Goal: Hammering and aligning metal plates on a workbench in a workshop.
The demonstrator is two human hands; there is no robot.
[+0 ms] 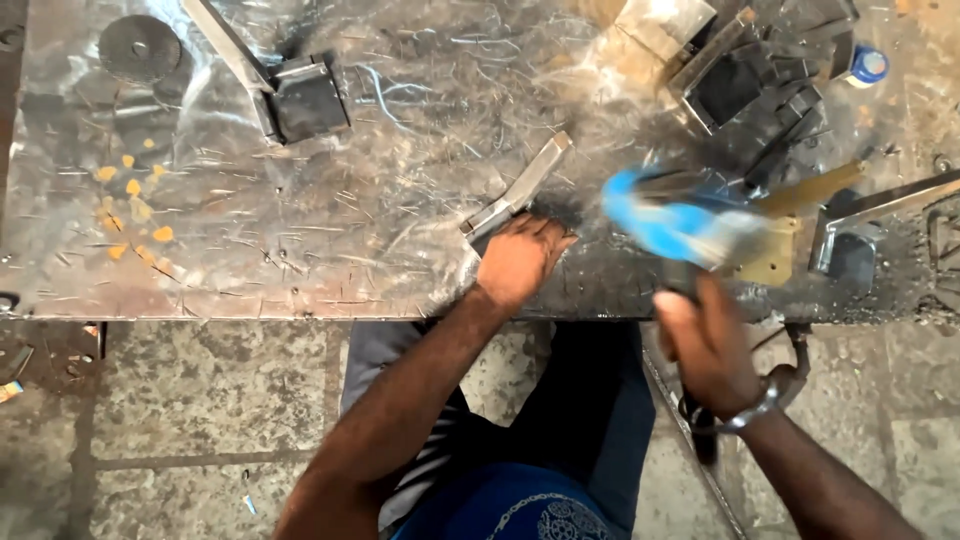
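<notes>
Metal bar (520, 187) under left-hand fingers (545, 238)

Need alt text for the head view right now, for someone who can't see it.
Seen from above, the left hand pins a metal bar on a scratched steel table, while the right hand grips a blurred blue power tool. Metal parts lie around.

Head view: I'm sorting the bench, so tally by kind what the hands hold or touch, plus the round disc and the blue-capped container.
Metal bar under left hand: 1
Blue power tool in right hand: 1
Round metal disc: 1
Blue-capped container: 1
Total: 4
</notes>
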